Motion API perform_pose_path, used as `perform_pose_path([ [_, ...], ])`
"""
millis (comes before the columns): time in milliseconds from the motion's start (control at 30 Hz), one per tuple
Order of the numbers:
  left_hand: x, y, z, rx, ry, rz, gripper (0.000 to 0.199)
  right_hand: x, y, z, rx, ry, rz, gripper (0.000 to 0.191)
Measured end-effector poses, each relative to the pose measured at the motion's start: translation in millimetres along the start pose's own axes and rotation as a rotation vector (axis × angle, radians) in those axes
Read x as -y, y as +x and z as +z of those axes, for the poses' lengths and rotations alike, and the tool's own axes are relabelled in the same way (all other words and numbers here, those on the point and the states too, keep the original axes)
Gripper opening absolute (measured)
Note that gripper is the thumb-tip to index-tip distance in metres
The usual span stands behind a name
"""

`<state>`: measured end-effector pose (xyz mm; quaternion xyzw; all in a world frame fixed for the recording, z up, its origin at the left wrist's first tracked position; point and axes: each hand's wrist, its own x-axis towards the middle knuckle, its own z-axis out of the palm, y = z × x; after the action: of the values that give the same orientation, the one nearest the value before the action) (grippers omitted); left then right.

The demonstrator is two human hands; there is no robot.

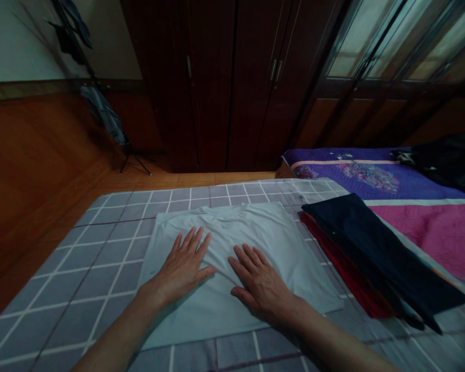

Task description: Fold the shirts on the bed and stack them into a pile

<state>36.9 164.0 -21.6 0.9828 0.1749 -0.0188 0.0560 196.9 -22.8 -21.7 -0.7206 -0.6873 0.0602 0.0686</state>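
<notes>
While the left grip (180, 266) and right grip (261, 285) lie spread open, both press flat on a white cotton T-shirt (232, 232); folded navy and red cloth (366, 253) sits at three o'clock.

A clothes stand (129, 155) hung with garments (103, 113) rises from the wooden floor (147, 178) beside a dark wardrobe (213, 82).

My T-shirt (232, 227) flat on the bed (81, 305), my left grip (182, 266) and right grip (261, 284) side by side on the T-shirt, folded clothes (372, 258) just right of the T-shirt, wardrobe (225, 82) well behind it, floor (42, 165) to its left
</notes>
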Motion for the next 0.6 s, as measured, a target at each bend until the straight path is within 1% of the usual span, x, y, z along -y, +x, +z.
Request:
perform_pose_path([
  [100,-21.0,-23.0,9.8,0.011,0.010,0.031,0.077,3.8,3.3,-7.6,-0.034,0.022,0.022,0.058],
  [200,-29.7,-38.3,25.7,-0.037,0.039,0.044,0.074,-0.1,18.3,-16.5,-0.099,0.022,-0.028,0.058],
  [233,-30.0,-41.0,30.3,-0.064,0.052,0.048,0.072,-4.9,26.1,-18.8,-0.105,0.008,-0.042,0.059],
  [300,-28.6,-43.8,36.4,-0.115,0.075,0.061,0.069,-20.5,43.2,-21.9,-0.086,-0.027,-0.025,0.059],
  [400,-27.2,-44.3,38.7,-0.149,0.094,0.067,0.068,-52.4,63.3,-22.7,-0.065,-0.063,0.086,0.057],
  [500,-31.3,-44.7,38.2,-0.161,0.099,0.050,0.068,-76.4,69.5,-21.2,-0.091,-0.071,0.169,0.058],
  [600,-39.6,-46.4,38.6,-0.153,0.107,0.051,0.066,-81.7,70.0,-18.4,-0.092,-0.068,0.169,0.057],
])
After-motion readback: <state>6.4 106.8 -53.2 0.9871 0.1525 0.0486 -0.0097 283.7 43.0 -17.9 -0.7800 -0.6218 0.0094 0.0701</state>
